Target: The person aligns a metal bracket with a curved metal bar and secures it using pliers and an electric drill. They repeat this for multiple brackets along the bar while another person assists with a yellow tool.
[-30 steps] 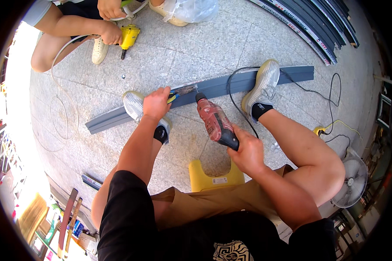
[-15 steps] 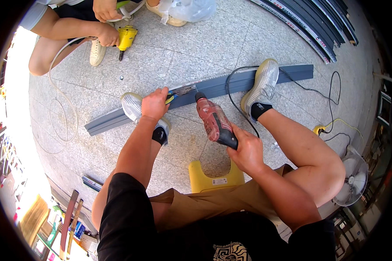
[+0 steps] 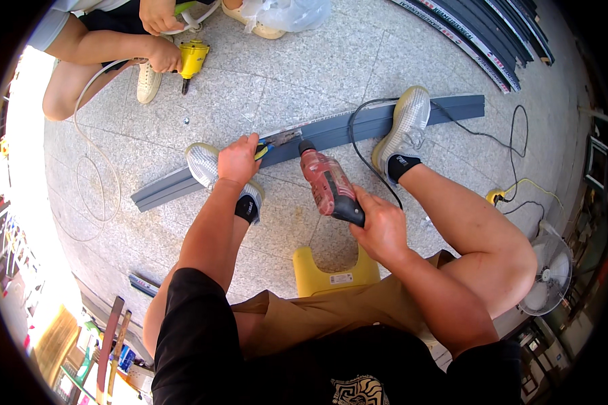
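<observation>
A long grey metal profile point(image 3: 358, 127) lies across the floor, held down by both of my shoes. My left hand point(image 3: 238, 160) is closed around pliers point(image 3: 266, 148) with yellow and blue handles. Their jaws reach along the profile's upper side; what they grip there is too small to make out. In my right hand point(image 3: 383, 225) is a red and black power drill point(image 3: 326, 183). Its chuck points at the profile just right of the plier jaws, and I cannot tell whether the tip touches. The drill's black cord point(image 3: 352, 128) crosses over the profile.
At the upper left a co-worker's hands hold a yellow power tool point(image 3: 194, 59) with a pale hose. Stacked dark profiles point(image 3: 473, 47) lie at the upper right. A yellow stool point(image 3: 309, 273) is under me. A cord connector point(image 3: 496, 196) and a fan point(image 3: 550, 273) are at the right.
The view has shifted slightly. Both hands keep their holds on the pliers and the drill, in nearly the same place over the profile.
</observation>
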Action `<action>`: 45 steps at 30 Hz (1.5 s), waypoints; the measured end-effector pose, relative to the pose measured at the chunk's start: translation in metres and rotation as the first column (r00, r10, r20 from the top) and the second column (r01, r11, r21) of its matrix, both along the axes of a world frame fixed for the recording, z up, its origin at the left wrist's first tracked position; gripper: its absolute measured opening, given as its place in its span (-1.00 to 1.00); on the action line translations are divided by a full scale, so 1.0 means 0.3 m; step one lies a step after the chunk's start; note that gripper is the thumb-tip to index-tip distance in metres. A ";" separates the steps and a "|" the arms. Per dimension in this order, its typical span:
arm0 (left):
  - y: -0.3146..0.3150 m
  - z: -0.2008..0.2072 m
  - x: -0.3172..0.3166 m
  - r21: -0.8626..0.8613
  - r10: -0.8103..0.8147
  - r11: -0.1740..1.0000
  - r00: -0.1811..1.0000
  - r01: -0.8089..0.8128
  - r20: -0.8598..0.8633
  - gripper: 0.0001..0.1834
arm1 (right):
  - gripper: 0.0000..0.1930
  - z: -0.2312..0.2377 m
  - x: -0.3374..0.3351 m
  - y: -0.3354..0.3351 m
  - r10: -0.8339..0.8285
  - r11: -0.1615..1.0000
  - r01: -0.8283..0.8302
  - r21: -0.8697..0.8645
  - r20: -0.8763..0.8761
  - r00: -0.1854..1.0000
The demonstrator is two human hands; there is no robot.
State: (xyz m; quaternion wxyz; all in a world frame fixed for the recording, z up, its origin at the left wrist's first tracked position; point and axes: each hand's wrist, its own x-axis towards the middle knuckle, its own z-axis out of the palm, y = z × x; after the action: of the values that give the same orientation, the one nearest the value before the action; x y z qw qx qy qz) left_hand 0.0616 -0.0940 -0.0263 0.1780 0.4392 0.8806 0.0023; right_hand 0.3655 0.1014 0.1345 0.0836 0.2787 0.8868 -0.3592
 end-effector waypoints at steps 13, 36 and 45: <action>0.002 0.001 0.001 0.008 0.011 1.000 1.000 -0.011 -0.008 -0.51 | -0.24 0.013 -0.012 -0.002 0.003 1.000 -0.003 -0.012 0.041 0.999; 0.016 0.003 -0.022 -0.060 -0.029 0.998 1.000 0.029 0.006 -0.55 | -0.38 0.037 -0.085 -0.023 -0.060 0.997 0.055 0.060 0.086 0.994; 0.036 0.017 -0.036 -0.114 -0.055 0.992 0.998 0.050 -0.034 -0.51 | -0.40 0.043 -0.097 -0.087 -0.109 0.994 0.105 0.034 0.152 0.982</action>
State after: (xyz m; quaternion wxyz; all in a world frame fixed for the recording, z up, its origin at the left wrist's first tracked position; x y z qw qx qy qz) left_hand 0.0509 -0.0830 -0.0213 0.1861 0.4514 0.8706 -0.0603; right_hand 0.3364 0.0754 0.1474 0.1285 0.3538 0.8661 -0.3290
